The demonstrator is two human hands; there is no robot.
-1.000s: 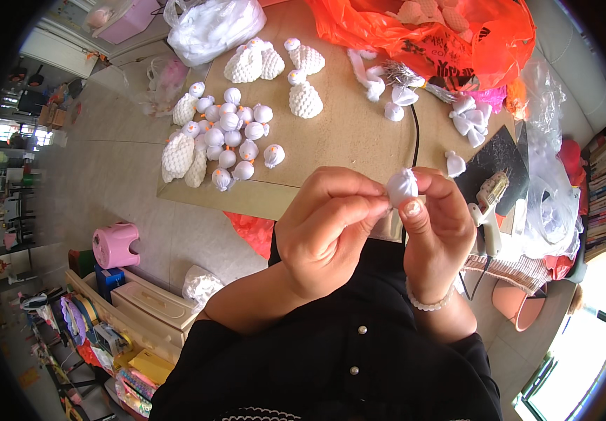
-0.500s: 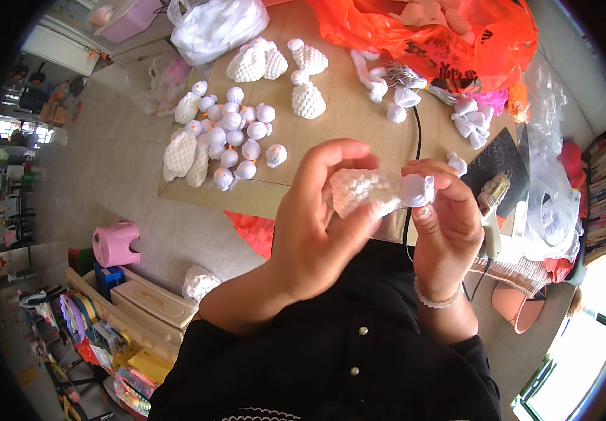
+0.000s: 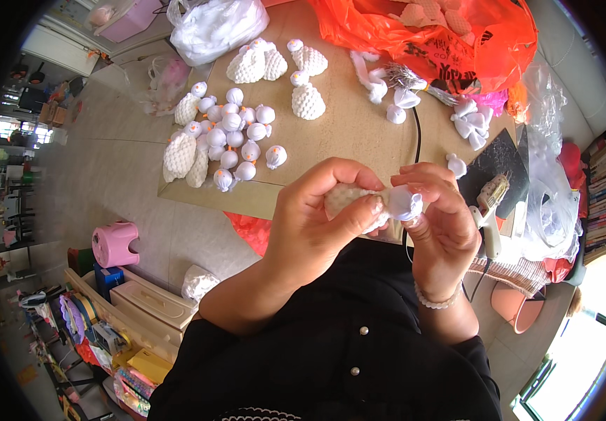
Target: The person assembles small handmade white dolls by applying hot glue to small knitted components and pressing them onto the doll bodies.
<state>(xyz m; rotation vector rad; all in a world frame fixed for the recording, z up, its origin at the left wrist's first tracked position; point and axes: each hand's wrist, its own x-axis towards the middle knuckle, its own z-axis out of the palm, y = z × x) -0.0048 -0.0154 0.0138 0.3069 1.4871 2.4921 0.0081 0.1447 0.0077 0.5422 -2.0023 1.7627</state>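
My left hand (image 3: 313,221) is closed round a white, bumpy-textured doll body (image 3: 339,199), its thumb pressed on the narrow end. Against that end sits a white cloth-covered ball head (image 3: 402,203), which my right hand (image 3: 447,228) pinches between thumb and fingers. Whether head and body are joined cannot be seen. Beyond my hands, at the left of the table, lies a cluster of white ball heads (image 3: 232,121), some with small orange beaks. Bumpy white bodies with heads on, such as one doll (image 3: 308,100), lie near them.
A white glue gun (image 3: 488,224) with a cord lies right of my right hand, by a black board (image 3: 505,160). White cloth pieces (image 3: 471,123) and a bundle of wires (image 3: 404,76) lie behind. An orange-red plastic bag (image 3: 443,63) covers the far right; a white bag (image 3: 218,31) stands far left.
The left fingers have closed more tightly round the bumpy body and its narrow end. The ball head has shifted slightly left and down, and the right hand's fingers have moved along with it.
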